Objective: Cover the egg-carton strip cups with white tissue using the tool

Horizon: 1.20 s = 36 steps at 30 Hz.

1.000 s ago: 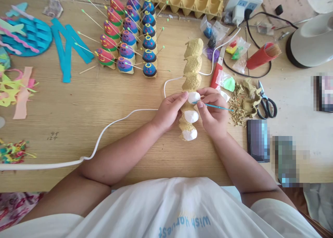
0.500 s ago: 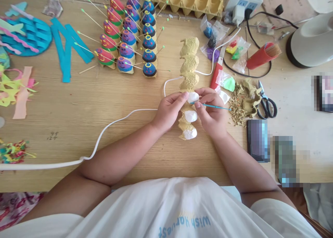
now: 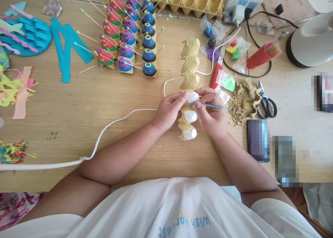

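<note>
The strip point(image 3: 190, 65) of carton cups lies between the fingers of both hands, its long axis running straight out from the body, with a very slight lean to the right at the far end. Three bare cups reach beyond the fingertips; the domes point rightward, toward the right fingers. The left hand point(image 3: 169, 111) has its thumb pressed beside the white cap point(image 3: 193, 97) on the fourth cup, pinching the strip; its other fingertips are hidden underneath. Two more white-capped cups sit on the body side of the fingers.

The right hand point(image 3: 213, 113) is closed in a pinch on the blue tool point(image 3: 215, 106), which points left, its tip at the cap's near edge and its tail sticking out right of the fingers. Right of that tail are the shavings point(image 3: 237, 109) and scissors point(image 3: 267, 107).

Compared with a second ago, the strip's far end has shifted a little left, and the tool and right fingertips with it. The left hand looks unmoved, and the same three cups are white.
</note>
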Each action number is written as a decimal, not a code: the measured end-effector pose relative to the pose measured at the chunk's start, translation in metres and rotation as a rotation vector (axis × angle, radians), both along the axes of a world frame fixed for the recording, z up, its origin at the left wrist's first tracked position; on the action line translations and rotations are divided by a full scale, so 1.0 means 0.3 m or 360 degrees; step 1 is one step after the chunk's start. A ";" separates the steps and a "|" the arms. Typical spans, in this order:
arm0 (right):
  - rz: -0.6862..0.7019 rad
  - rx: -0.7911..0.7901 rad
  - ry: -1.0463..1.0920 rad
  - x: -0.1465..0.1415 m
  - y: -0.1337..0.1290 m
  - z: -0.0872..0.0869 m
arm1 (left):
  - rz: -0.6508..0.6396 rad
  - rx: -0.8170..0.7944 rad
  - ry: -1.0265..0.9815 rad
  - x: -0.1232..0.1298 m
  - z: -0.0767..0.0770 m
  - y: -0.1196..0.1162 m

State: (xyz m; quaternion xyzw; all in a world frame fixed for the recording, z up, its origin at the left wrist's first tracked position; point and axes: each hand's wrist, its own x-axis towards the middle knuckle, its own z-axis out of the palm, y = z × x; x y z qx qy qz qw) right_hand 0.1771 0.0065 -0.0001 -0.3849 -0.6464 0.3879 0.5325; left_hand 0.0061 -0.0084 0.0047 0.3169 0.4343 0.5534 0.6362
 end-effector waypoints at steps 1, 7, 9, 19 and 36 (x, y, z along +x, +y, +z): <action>-0.0008 -0.0002 0.0007 -0.001 0.000 0.000 | -0.0003 0.0000 -0.0010 0.001 0.001 0.000; 0.0021 -0.0016 0.0059 -0.001 -0.001 0.004 | -0.0014 0.0003 -0.0060 0.003 -0.002 0.000; 0.0021 -0.0012 0.0076 -0.002 -0.001 0.005 | -0.0023 0.0022 -0.0055 0.002 -0.004 0.000; 0.0021 0.0076 0.0057 -0.001 0.001 0.001 | -0.0014 -0.0013 -0.0073 0.003 -0.007 0.003; 0.0021 0.0139 0.0043 0.001 0.002 -0.001 | -0.0040 0.0006 -0.0118 0.003 0.000 0.006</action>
